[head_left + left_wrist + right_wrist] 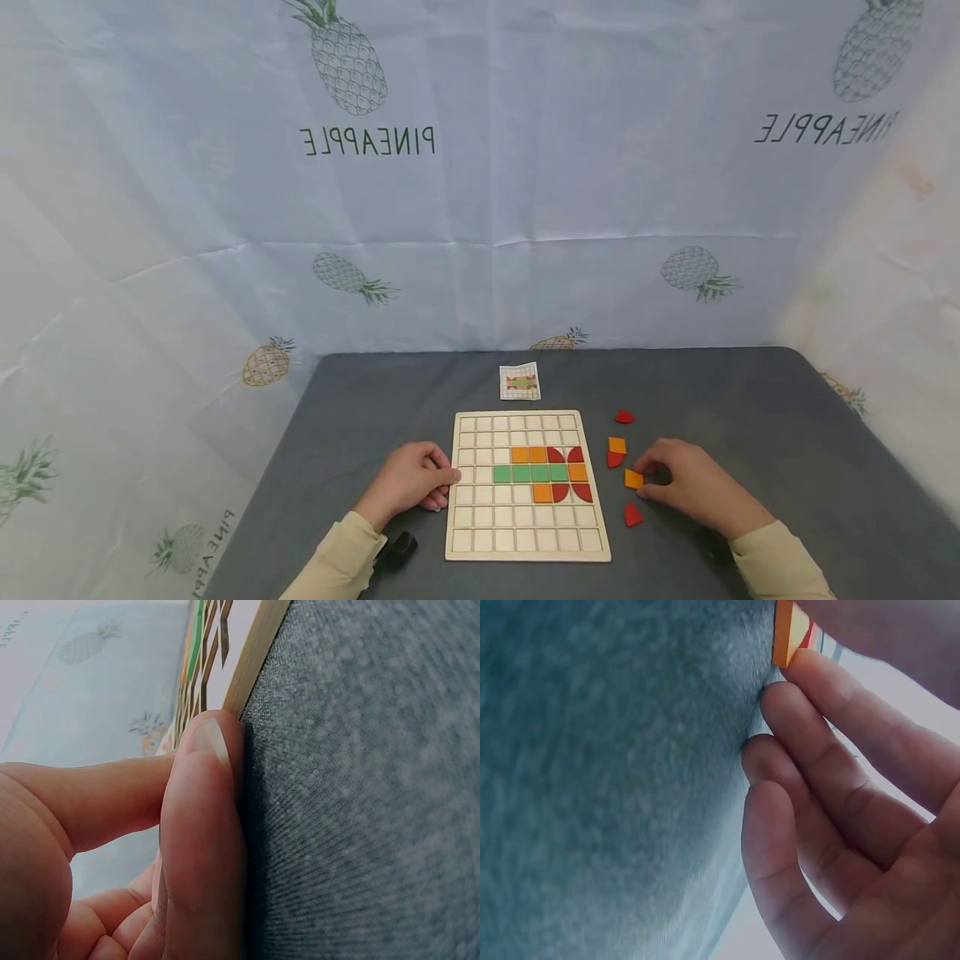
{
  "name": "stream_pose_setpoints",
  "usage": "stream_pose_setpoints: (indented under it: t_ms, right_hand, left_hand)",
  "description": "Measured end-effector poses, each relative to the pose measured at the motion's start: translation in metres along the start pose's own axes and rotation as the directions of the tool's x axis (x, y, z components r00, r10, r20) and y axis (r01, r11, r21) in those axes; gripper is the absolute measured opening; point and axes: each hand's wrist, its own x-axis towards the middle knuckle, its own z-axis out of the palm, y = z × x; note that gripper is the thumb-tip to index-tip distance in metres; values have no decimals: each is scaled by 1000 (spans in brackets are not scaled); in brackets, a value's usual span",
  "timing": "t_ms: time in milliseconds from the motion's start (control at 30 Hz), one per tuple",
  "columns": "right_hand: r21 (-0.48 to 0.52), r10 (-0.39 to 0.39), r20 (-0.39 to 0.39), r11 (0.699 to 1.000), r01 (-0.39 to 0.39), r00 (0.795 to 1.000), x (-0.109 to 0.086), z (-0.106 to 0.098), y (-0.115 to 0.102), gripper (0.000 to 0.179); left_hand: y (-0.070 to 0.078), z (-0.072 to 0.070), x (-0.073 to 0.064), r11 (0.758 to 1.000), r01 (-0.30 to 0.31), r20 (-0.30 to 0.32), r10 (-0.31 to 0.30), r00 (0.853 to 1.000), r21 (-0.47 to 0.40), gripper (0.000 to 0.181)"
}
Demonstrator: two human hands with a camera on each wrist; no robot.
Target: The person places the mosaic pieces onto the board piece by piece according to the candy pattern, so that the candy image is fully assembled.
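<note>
A pale wooden grid board (491,533) lies flat on the table. My left hand (411,479) holds its left edge, the thumb (204,810) right at the rim in the left wrist view. Set into the grid are a row of green square tiles (521,473), several orange squares (543,493) and red rounded tiles (582,493) toward the right side. To the right of the board, my right hand (693,483) pinches an orange square tile (633,479) between thumb and fingers, low over the tabletop. In the right wrist view that orange tile (782,634) shows at the fingertips, the other fingers lightly bent.
Loose red tiles (624,417) lie right of the board, one (633,515) nearer me and one (615,459) against a loose orange square (617,445). A small pattern card (520,369) lies behind the board. Pineapple-print cloth (480,192) hangs around the dark table (367,400).
</note>
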Motion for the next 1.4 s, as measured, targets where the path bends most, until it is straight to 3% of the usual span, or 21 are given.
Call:
stream_pose_setpoints:
  t_ms: [233,467,700,933,1100,1400]
  right_hand:
    - [-7,-16,-5,1000,16,1000,1,1,-4,22]
    - [76,4,15,997,-5,1000,11,1,-27,21]
    - [87,-108,7,990,107,994,29,13,-63,18]
    - [80,-260,-13,962,260,966,38,26,-99,16]
    - [79,-279,-3,957,278,960,41,35,-116,16]
    - [30,-327,-6,944,327,945,43,46,-125,18]
  left_hand:
    - [0,2,-1,1000,2,2,-2,1000,3,24]
    - [2,1,-1,1000,-3,-9,3,1000,26,24]
    - [1,0,-1,1000,7,-8,-7,1000,20,24]
    - [3,1,-1,1000,2,-13,-2,1000,29,24]
    - [4,1,-1,1000,1,-6,-1,1000,25,25]
    - [2,0,-2,1000,4,-4,-3,1000,16,25]
